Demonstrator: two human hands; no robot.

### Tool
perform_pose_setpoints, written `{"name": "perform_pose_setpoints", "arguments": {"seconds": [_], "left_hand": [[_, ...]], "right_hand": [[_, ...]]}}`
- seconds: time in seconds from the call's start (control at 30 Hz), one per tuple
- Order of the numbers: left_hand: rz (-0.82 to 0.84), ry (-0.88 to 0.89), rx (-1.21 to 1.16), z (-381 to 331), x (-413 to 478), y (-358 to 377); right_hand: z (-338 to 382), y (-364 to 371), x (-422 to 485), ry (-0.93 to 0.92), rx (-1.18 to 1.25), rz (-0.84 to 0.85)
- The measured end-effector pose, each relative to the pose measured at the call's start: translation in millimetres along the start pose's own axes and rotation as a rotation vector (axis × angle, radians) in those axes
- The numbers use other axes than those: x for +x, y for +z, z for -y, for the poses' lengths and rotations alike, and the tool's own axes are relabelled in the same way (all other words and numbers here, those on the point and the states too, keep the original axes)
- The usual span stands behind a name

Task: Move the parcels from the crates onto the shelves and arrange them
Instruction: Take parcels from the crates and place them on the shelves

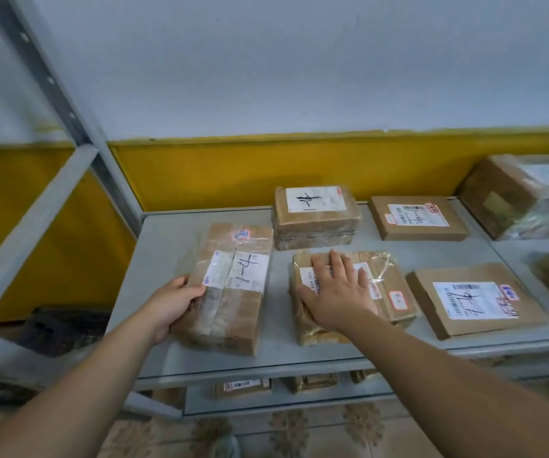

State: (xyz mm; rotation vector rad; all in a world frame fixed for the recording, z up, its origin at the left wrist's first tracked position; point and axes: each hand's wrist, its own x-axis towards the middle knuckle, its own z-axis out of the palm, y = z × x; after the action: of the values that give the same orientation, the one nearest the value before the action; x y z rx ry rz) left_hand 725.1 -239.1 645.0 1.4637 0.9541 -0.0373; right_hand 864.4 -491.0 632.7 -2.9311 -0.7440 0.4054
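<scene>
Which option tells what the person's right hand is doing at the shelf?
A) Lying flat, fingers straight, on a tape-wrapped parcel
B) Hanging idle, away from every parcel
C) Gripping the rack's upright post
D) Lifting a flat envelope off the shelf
A: the right hand lies palm down with straight fingers on the tape-wrapped parcel, while the left hand grips the edge of the long parcel.

body: left hand (173, 302); right hand (339, 292) | forearms (464, 378): both bare as far as seen
</scene>
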Motion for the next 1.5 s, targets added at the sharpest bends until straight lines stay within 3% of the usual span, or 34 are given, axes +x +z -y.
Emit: {"name": "perform_pose_setpoints", "arguments": {"seconds": [0.07,0.2,0.27,0.37,0.5,0.7,0.9,1.03,1.37,1.5], "left_hand": [[-0.086,0.091,0.184,-5.5,0.1,7.6],[-0.306,0.471,0.787,-8.5,-12.2,30.0],[-0.257,0.420,1.050,-2.3,-20.2,46.1],[-0.181,0.309,1.238,9.8,-24.9,66.1],[-0.169,0.301,1.277,11.3,-20.3,64.5],[-0.026,0.371,1.343,-7.7,1.8,14.3],[-0.133,0.251,1.233,-25.0,17.8,16.3],[-0.199,0.257,1.319,-15.9,22.3,26.4],[-0.009,0.317,1.415,-39.2,53.8,-12.7],[-0.060,0.323,1.410,-46.2,59.9,-5.7]], "right_hand": [[-2.5,1.2,1.6,-0.003,0.001,-0.016],[-3.8,0.9,2.3,-0.003,-0.003,-0.022],[-3.7,1.2,0.4,0.002,-0.005,-0.018],[-3.0,0.0,-1.8,0.003,-0.010,-0.018],[-2.3,-1.8,-3.5,0.005,0.001,-0.019],[-3.5,0.2,-3.8,-0.002,0.015,-0.031],[-4.9,0.8,-1.8,0.012,0.029,-0.045],[-3.9,0.3,-4.1,0.034,0.040,-0.050],[1.1,-5.6,-2.2,0.032,0.043,-0.032],[-0.4,-4.8,-2.8,0.042,0.048,-0.037]]}}
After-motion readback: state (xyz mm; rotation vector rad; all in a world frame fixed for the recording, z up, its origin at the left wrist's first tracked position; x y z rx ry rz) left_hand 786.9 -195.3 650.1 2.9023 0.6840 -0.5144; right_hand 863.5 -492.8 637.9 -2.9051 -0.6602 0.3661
